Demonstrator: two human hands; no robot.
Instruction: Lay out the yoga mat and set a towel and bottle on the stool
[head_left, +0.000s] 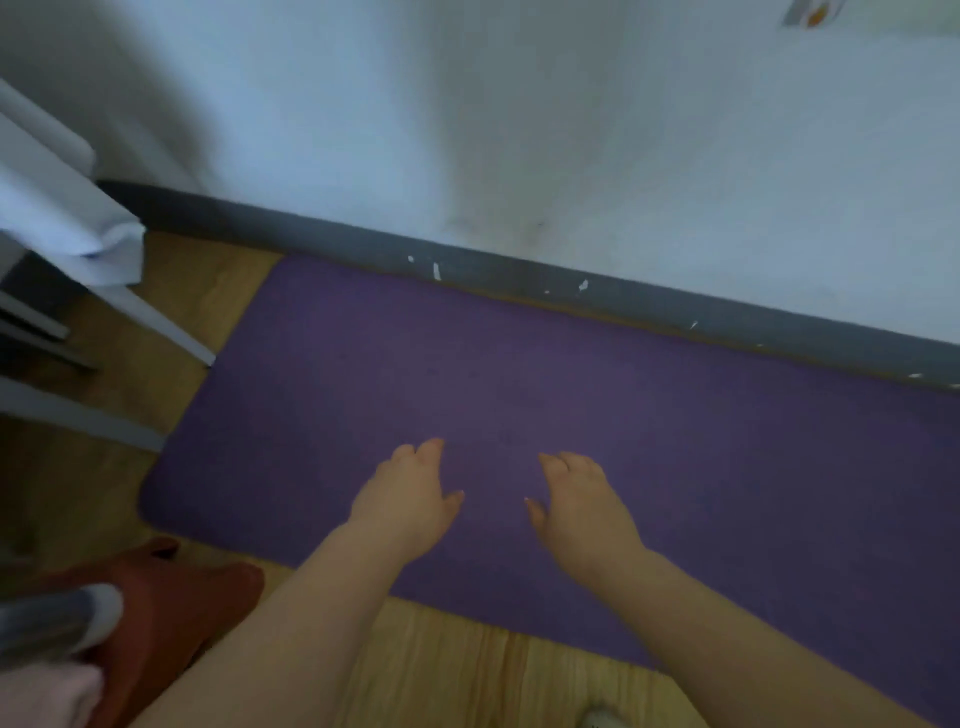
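Two hands over purple yoga mat (571, 374), palms down, fingers loosely spread, holding nothing: left hand (410, 499) and right hand (582, 504) side by side, small gap between. Likely pressing or smoothing mat flat; contact unclear. Mat unrolled on wood floor (447, 670), long edge just beside grey skirting (519, 275), near corner rounded, surface flat. Bottom left, blurred rust-red cloth (171, 613), possibly towel. Stool, bottle not identifiable.

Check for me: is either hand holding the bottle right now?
No. The left hand and right hand are both empty, spread palm-down over the purple yoga mat.
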